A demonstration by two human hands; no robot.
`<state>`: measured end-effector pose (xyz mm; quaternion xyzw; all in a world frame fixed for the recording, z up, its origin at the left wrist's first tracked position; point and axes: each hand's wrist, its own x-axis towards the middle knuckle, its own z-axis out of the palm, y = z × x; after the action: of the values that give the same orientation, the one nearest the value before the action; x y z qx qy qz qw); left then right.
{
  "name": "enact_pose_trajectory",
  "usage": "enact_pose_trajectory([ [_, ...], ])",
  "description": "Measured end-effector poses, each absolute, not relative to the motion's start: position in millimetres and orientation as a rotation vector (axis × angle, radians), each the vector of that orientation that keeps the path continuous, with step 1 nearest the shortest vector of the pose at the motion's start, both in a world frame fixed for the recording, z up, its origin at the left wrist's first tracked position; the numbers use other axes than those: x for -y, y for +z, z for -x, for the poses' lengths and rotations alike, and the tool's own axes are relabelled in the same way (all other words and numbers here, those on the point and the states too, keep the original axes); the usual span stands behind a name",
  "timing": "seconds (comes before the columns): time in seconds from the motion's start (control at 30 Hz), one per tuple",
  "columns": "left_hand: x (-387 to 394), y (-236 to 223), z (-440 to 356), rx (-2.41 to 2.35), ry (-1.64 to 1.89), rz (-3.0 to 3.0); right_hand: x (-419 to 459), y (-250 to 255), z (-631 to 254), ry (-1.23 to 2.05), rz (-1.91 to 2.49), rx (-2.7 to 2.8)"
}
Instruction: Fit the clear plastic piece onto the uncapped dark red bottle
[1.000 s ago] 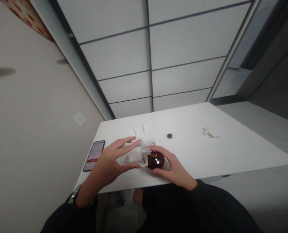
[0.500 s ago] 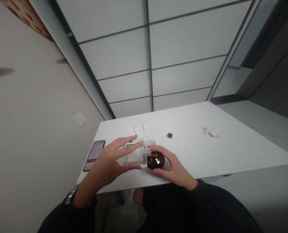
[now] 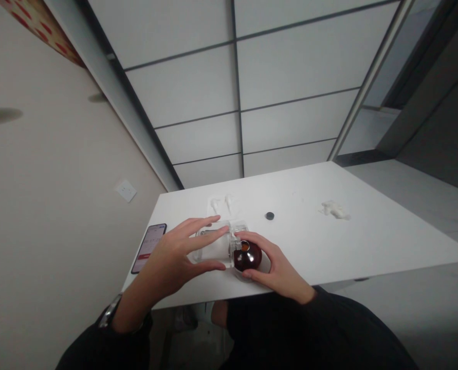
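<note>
My left hand [image 3: 175, 254] grips a clear, square-sided bottle [image 3: 215, 252] that lies on its side, its neck pointing right. The thumb is along its near side and the fingers stretch over the far side. Against that neck is a glossy dark red, round bottle [image 3: 252, 260] with a ringed opening showing orange inside. My right hand [image 3: 278, 267] curls around this round bottle from the right. Whether liquid passes between the two is too small to tell. Another clear piece [image 3: 239, 225] stands just behind the necks, partly hidden.
On the white table [image 3: 313, 246] lie a phone [image 3: 148, 250] at the left, two small white pieces [image 3: 229, 203] at the back, a small black cap [image 3: 270, 216] and a crumpled white tissue [image 3: 334, 209] at the right. A wall runs along the left.
Hardly anything differs; both hands keep their hold, and the two bottles stay in nearly the same place.
</note>
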<state>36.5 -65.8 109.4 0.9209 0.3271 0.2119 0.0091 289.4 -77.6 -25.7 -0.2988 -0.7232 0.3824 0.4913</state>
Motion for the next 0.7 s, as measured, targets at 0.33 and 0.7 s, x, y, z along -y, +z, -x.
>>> enact_pose_trajectory([
  [0.33,64.8,113.8,-38.5,-1.018,0.603,-2.895,77.4,-26.6,-289.5,0.948,0.723,1.751],
  [0.7,62.9,118.5,-39.8,-1.009,0.551,-2.932,77.5,-25.2,-289.1,0.953,0.73,1.748],
])
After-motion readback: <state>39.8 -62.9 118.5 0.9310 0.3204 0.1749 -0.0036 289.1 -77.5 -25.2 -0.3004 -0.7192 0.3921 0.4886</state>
